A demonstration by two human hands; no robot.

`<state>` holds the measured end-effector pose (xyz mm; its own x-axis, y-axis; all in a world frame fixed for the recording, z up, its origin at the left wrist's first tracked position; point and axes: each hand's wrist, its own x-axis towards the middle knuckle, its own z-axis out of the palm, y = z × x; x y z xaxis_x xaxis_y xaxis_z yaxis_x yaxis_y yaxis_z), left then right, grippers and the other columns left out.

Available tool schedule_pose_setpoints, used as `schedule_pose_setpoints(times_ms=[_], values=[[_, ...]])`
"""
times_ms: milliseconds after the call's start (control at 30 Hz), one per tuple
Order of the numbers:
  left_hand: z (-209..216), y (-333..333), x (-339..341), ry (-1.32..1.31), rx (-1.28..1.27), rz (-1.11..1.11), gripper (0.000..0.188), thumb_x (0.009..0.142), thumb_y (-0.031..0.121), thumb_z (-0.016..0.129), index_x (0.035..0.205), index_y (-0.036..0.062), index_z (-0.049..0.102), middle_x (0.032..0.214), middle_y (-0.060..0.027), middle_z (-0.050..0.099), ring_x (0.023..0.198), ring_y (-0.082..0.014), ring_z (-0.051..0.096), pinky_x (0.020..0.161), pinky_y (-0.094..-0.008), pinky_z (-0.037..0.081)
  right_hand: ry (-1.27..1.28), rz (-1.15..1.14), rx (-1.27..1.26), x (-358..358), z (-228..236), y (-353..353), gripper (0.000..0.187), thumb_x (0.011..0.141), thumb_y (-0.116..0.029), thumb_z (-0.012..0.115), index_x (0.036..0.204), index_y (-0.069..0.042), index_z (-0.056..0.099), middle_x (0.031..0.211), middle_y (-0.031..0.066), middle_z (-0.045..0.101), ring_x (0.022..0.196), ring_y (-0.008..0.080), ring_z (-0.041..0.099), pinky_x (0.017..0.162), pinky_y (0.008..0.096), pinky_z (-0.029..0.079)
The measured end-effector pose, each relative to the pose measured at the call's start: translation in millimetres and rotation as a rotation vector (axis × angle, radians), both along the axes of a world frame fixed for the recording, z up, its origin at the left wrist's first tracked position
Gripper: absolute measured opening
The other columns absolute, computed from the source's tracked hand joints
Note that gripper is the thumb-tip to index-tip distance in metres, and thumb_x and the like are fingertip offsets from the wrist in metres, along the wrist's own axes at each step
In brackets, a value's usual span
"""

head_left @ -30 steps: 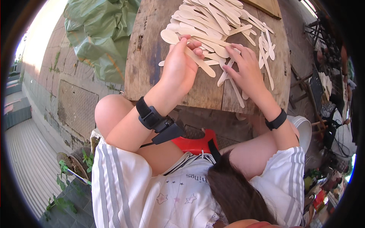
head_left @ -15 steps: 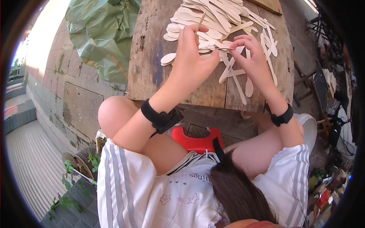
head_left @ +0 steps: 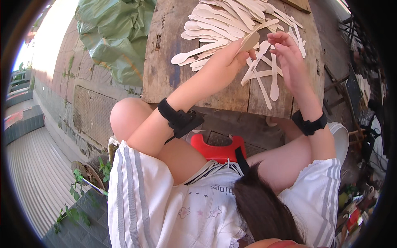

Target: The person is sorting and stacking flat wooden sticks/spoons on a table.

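Observation:
My left hand (head_left: 236, 57) is closed on a pale wooden spoon (head_left: 249, 42), its bowl near my thumb and its handle slanting up to the right. My right hand (head_left: 288, 58) hovers just to the right, fingers loosely bent and apart, with nothing seen in them. Beyond both hands a heap of flat wooden spoons (head_left: 223, 25) spreads over the old plank table (head_left: 165, 78). Several loose spoons lie crossed between my hands, among them a spoon (head_left: 274, 87) near the table's front edge.
A green plastic sheet (head_left: 113, 39) lies bunched left of the table. At the far right corner rests a wooden board (head_left: 298, 5). A red plastic seat (head_left: 219, 151) shows between my legs. Dark chair frames (head_left: 337, 89) and clutter stand along the right side.
My left hand has turned and shifted right, bringing the spoon's broad face into view. My right hand has drawn away to the right, its fingers loosened from the spoon between the hands.

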<state>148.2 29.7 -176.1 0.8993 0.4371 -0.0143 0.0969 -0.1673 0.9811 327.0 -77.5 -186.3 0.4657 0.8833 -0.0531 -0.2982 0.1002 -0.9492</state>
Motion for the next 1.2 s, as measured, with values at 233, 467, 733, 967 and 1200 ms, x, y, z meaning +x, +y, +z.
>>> schedule_pose_setpoints(times_ms=[233,467,733,967,1200], values=[[23,25,-12,-0.271,-0.53,0.069,0.025,0.097,0.025,0.041,0.111,0.0055,0.048,0.07,0.0047,0.036,0.053,-0.0034,0.029,0.05,-0.0199,0.027,-1.325,0.184,0.004,-46,-18,28,0.042,0.082,-0.012,0.054,0.123,-0.009,0.048,0.118,0.0143,0.055,0.117,0.0315,0.047,0.102,0.0421,0.033],[29,38,-29,-0.538,-0.741,0.269,0.049,0.096,0.049,0.032,0.111,0.0046,0.044,0.073,0.0022,0.036,0.049,-0.0067,0.026,0.046,-0.0213,0.023,-1.641,0.185,-0.002,-50,-16,27,0.035,0.079,-0.011,0.061,0.113,-0.01,0.058,0.107,0.0074,0.061,0.111,0.0249,0.051,0.1,0.0396,0.036],[41,21,-26,-0.623,-0.864,0.138,0.05,0.097,0.053,0.023,0.104,0.0079,0.043,0.072,0.0016,0.036,0.052,-0.0074,0.027,0.05,-0.0231,0.027,-1.579,0.143,-0.04,-48,-19,23,0.013,0.074,-0.015,0.067,0.084,-0.008,0.064,0.087,0.0055,0.061,0.088,0.0251,0.054,0.082,0.0387,0.043],[36,22,-18,-0.544,-0.498,0.338,0.041,0.099,0.041,0.032,0.117,0.0047,0.042,0.079,0.0002,0.043,0.063,-0.0103,0.038,0.061,-0.0251,0.036,-0.944,0.13,-0.325,-30,-7,9,0.016,0.082,-0.018,0.063,0.092,-0.006,0.065,0.083,0.005,0.066,0.087,0.0193,0.059,0.08,0.033,0.045],[26,22,-9,-0.543,-0.71,0.358,0.034,0.096,0.029,0.047,0.12,0.004,0.046,0.079,0.0007,0.045,0.06,-0.0076,0.041,0.056,-0.0232,0.039,-0.113,0.198,-0.24,-25,22,-2,0.029,0.09,-0.035,0.058,0.099,-0.008,0.064,0.093,0.0009,0.066,0.092,0.0068,0.057,0.082,0.0246,0.042]])
